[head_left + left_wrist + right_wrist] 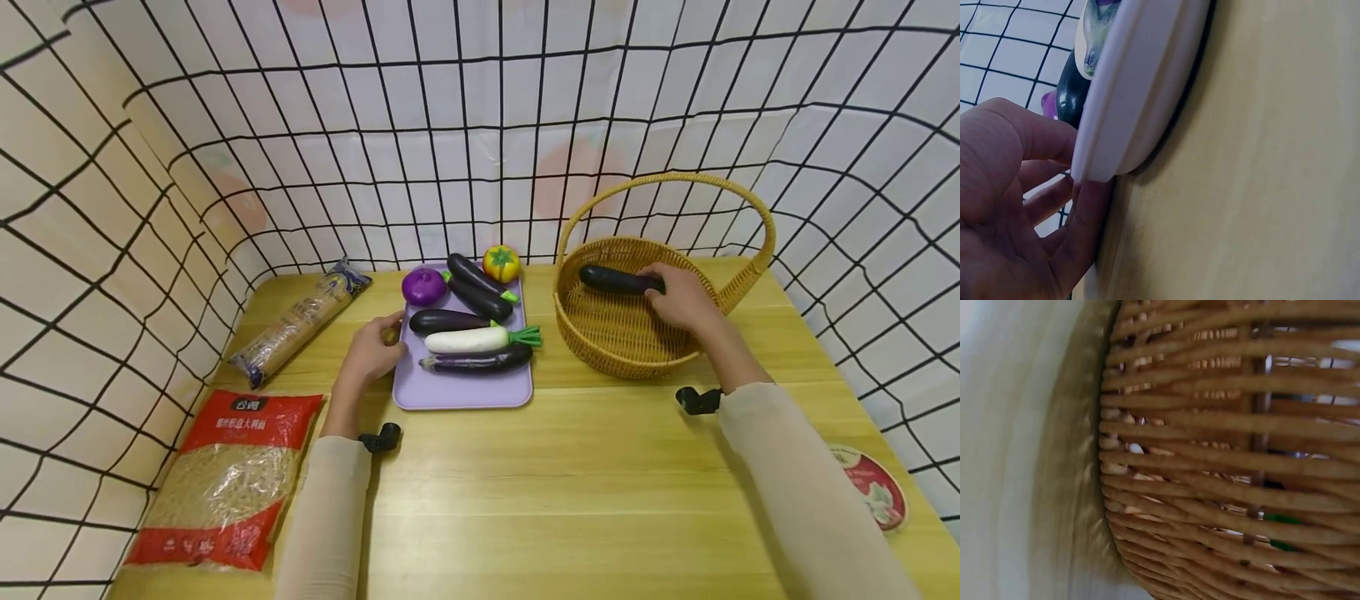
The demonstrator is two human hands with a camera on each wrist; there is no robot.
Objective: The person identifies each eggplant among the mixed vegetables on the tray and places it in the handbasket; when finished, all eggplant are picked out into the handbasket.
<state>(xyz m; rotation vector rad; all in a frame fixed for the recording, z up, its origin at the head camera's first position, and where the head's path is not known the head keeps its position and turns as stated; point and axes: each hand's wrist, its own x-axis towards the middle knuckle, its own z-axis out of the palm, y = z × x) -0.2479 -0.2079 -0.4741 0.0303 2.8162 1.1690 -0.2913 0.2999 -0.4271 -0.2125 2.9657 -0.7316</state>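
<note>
My right hand (pixel 678 296) grips a dark eggplant (pixel 611 280) by one end, inside the wicker basket (pixel 600 354) with its tall arched handle. In the right wrist view the woven basket wall (pixel 1222 437) covers most of the hand's work. At the left side of the lilac tray (pixel 465 393), my left hand (pixel 372 346) pinches the rim; the left wrist view has the thumb at the rim and fingers beneath. On the tray lie several eggplants (pixel 446 322), a white radish (pixel 465 340) with green tops, a purple onion (pixel 423 287) and a yellow-red tomato (pixel 501 263).
Left of the tray lies a long pack of noodles (pixel 300 325), and nearer me a red bag of pasta (pixel 225 475). A round red item (pixel 873 487) sits by the right table edge, partly behind my sleeve. Black-gridded cloth walls (pixel 465 167) border the table.
</note>
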